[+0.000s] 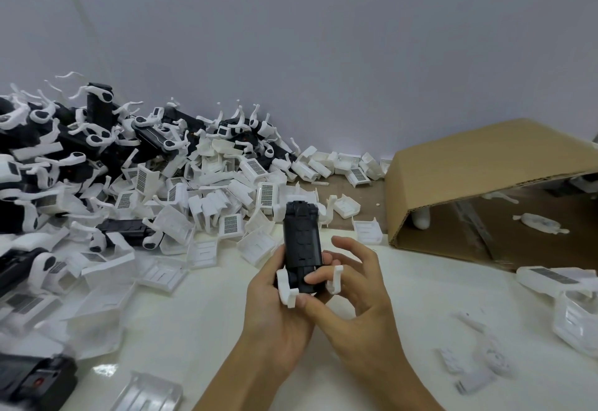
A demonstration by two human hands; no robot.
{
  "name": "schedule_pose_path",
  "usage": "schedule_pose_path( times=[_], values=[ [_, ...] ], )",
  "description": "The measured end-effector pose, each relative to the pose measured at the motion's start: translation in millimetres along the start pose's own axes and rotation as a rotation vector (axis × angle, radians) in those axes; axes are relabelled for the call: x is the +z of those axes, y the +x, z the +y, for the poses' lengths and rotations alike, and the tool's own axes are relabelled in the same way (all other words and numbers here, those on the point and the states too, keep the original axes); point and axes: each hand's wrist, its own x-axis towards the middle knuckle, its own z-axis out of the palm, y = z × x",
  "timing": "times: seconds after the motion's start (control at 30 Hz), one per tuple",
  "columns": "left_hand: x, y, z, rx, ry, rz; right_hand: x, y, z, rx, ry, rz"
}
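A black oblong plastic body stands upright above the white table, with a white clip piece fitted around its lower end. My left hand grips the body from the left and below, fingers curled round it. My right hand meets it from the right, its thumb and forefinger pinching the lower end of the body near the white clip's right prong; the other fingers are spread above.
A big heap of white shells and black-and-white assembled units fills the left side up to the wall. A cardboard box lies on its side at the right. Loose white parts sit at the right edge, a black unit at bottom left.
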Motion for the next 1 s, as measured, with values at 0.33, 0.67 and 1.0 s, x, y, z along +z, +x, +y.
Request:
schedule_pose_path(
  times=[0.33,0.67,1.0],
  values=[
    [1,-1,3,-0.014,-0.004,-0.001,2,0,2,0.032,-0.010,0.049],
    [-7,9,8,0.146,0.204,0.043,-8,6,-2,0.174,0.234,0.322],
    [-3,3,4,0.191,0.469,0.057,-2,1,0,0.161,0.002,-0.009]
  ],
)
